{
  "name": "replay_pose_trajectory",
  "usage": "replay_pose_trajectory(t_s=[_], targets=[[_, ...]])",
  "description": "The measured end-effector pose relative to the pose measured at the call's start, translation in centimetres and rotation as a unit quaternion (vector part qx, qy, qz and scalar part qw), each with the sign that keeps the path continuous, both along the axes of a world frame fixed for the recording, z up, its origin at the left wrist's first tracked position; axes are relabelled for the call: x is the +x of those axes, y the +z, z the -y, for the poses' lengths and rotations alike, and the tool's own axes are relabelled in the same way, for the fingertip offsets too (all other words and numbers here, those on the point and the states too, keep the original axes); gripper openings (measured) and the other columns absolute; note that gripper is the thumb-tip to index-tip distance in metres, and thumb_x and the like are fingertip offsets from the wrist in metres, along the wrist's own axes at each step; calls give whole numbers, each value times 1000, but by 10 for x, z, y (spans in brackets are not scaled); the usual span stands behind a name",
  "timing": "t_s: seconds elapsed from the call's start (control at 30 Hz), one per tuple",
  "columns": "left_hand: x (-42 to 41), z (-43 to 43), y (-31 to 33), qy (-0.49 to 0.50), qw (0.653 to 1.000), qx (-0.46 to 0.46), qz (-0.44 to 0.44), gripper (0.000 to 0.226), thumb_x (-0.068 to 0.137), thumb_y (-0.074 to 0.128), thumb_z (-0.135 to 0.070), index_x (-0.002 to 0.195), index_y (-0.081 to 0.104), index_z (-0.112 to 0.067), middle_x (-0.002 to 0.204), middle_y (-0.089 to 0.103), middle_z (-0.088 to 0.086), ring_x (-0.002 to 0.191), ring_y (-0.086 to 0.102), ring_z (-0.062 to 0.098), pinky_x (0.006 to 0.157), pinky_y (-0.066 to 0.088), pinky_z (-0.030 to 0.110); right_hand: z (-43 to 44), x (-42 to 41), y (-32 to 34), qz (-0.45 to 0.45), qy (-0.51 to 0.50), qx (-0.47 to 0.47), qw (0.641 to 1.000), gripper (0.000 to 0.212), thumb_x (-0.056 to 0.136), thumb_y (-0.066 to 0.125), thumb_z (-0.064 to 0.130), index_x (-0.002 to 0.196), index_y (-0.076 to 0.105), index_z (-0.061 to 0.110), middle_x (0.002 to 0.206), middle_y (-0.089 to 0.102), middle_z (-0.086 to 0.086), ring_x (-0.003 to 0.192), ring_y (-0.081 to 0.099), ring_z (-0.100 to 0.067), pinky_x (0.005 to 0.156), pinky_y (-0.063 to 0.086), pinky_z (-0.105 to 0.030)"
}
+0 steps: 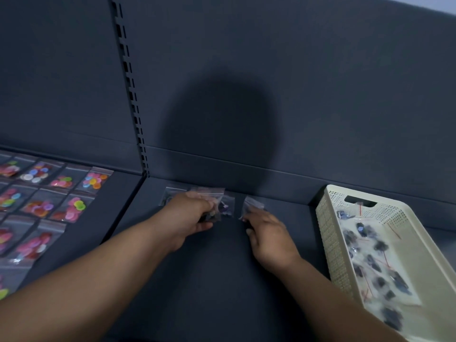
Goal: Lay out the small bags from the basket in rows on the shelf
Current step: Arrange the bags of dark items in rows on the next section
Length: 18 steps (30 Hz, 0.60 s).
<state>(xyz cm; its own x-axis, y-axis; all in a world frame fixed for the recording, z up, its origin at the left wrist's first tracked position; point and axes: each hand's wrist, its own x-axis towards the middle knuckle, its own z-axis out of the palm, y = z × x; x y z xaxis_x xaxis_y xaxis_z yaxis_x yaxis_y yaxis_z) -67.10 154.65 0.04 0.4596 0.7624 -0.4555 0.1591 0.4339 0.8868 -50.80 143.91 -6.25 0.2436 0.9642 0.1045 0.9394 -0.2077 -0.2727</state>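
One basket [328,233], heaped with a dozen or more dark bags [378,245], too jumbled for an exact count. Two grips: left grip [190,213] round a bunch [223,206] of at least two bags, exact number hidden; right grip [269,235] pinching a single bag [253,203]. One flat bag [171,193] at the back of the shelf [222,280]. On the left shelf section, button bags [74,208]: four in the back row, three whole in the next, at least two nearer, more cut off at the edge. One slotted upright [128,77] between two shelf sections.
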Motion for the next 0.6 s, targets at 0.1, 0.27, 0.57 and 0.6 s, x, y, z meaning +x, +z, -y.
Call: replay_pose_trajectory(t_s=[0.1, 0.27, 0.57, 0.6], targets=[[1, 0, 1, -1, 1000, -1, 0, 12, 92, 54, -4, 86, 60, -12, 96, 64, 9, 90, 61, 20, 64, 53, 28, -2, 4, 0, -11, 17, -11, 1000, 43, 93, 44, 19, 136, 45, 20, 149, 37, 1, 139, 30, -15, 112, 11, -17], [2, 1, 3, 1, 1000, -5, 5, 15, 92, 51, 0, 86, 61, -10, 104, 64, 13, 101, 61, 27, 63, 53, 28, -3, 6, 1, -25, 25, -11, 999, 40, 92, 45, 18, 132, 48, 18, 144, 43, -1, 135, 35, -18, 112, 16, -20], [9, 4, 6, -18, 1000, -2, 15, 16, 87, 52, 10, 83, 57, -6, 92, 65, 13, 83, 64, 20, 56, 57, 22, 1, 6, 9, -102, 4, 53, 993, 33, 91, 51, 18, 124, 51, 17, 141, 44, 1, 132, 37, -17, 107, 22, -17], [10, 4, 6, -18, 1000, 0, 14, 16, 87, 53, 9, 84, 57, -6, 89, 64, 12, 81, 64, 19, 57, 58, 23, 2, 9, 11, -107, -24, 69, 992, 34, 92, 52, 18, 125, 52, 15, 139, 46, -1, 129, 41, -19, 105, 25, -18]])
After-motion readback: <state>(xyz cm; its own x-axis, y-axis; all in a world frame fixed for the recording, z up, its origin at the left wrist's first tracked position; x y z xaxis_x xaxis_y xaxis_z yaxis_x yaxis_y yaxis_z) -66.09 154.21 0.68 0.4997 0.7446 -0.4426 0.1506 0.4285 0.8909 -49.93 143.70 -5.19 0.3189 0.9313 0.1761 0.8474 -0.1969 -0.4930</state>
